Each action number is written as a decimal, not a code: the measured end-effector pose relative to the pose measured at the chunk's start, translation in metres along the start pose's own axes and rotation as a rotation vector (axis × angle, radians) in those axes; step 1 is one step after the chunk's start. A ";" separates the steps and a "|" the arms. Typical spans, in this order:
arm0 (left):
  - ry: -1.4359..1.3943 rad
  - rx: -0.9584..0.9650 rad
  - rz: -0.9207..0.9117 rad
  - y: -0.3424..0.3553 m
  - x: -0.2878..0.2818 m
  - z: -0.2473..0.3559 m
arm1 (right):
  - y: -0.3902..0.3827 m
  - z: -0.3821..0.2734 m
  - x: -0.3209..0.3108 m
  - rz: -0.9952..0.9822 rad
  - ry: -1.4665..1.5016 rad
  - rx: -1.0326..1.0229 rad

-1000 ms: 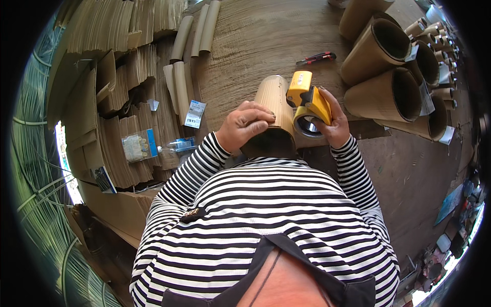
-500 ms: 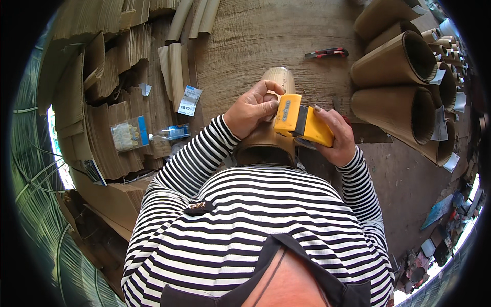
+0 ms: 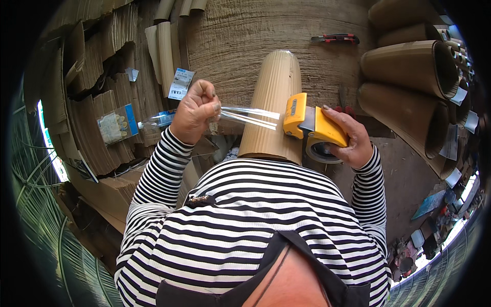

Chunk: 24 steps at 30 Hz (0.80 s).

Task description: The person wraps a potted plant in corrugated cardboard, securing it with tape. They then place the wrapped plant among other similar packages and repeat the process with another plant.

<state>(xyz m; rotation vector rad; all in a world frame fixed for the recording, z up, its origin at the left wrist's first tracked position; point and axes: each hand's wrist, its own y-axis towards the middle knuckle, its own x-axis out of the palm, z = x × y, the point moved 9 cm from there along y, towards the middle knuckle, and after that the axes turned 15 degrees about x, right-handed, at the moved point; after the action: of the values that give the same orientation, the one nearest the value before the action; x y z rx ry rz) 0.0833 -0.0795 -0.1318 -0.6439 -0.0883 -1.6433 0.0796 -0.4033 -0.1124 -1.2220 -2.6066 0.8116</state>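
A rolled tube of ribbed brown cardboard [image 3: 268, 84] lies in front of me, its near end by my chest. My right hand [image 3: 350, 138] grips a yellow tape dispenser [image 3: 327, 129] over the tube's right side; the tape roll shows beneath it. From the dispenser a strip of clear tape [image 3: 250, 113] stretches taut leftward across the tube. Its free end is pinched in the closed fingers of my left hand [image 3: 198, 110], held off to the tube's left. Whether the strip touches the cardboard I cannot tell.
A red and black utility knife [image 3: 335, 38] lies beyond the tube. Several rolled cardboard tubes [image 3: 409, 66] are stacked at right. Cardboard sheets [image 3: 82, 112] pile up at left, with a plastic bottle [image 3: 158, 121], a packet of gloves [image 3: 117, 125] and a printed label [image 3: 180, 83] nearby.
My left hand has moved left, away from the dispenser, and a length of tape now spans between them. The dispenser has shifted slightly right, uncovering more of the cardboard tube.
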 end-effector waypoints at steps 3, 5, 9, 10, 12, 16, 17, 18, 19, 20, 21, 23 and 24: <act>0.037 -0.276 0.071 -0.040 -0.019 -0.058 | -0.002 0.004 0.007 -0.014 0.088 0.058; -0.064 -0.367 0.113 -0.060 -0.011 -0.099 | -0.003 0.003 0.010 0.000 0.106 0.064; 0.643 -0.138 -0.066 -0.053 -0.007 -0.089 | 0.002 -0.007 0.011 0.030 0.115 0.066; 0.981 -0.008 -0.147 -0.048 0.003 -0.074 | 0.004 -0.010 0.011 0.028 0.150 0.073; 0.839 -0.168 -0.199 -0.053 0.000 -0.092 | 0.012 -0.022 0.007 0.036 0.063 0.054; 1.032 -0.282 -0.553 -0.076 -0.007 -0.102 | 0.035 -0.050 0.007 0.016 -0.132 0.041; 1.102 -0.280 -0.561 -0.064 0.014 -0.054 | 0.038 -0.057 0.006 0.013 -0.208 0.044; 1.167 -0.280 -0.552 -0.059 0.021 -0.021 | 0.045 -0.063 0.010 -0.005 -0.292 0.044; 1.099 -0.284 -0.575 -0.058 0.035 0.004 | 0.051 -0.070 0.010 0.024 -0.430 0.012; 1.028 -0.285 -0.592 -0.057 0.045 0.021 | 0.059 -0.076 0.015 0.026 -0.528 0.043; 1.238 -0.311 -0.675 -0.054 0.057 0.028 | 0.069 -0.081 0.022 0.002 -0.593 0.076; 1.682 -0.142 -0.726 -0.045 0.079 0.024 | 0.083 -0.096 0.038 -0.019 -0.716 0.046; 1.800 -0.224 -0.726 -0.042 0.076 0.009 | 0.085 -0.103 0.044 -0.024 -0.723 0.070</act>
<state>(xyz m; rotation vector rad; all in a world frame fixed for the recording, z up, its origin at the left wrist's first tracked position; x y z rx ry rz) 0.0450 -0.1353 -0.0771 0.9930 1.2868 -2.3634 0.1436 -0.2837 -0.0743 -1.0008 -3.0664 1.5650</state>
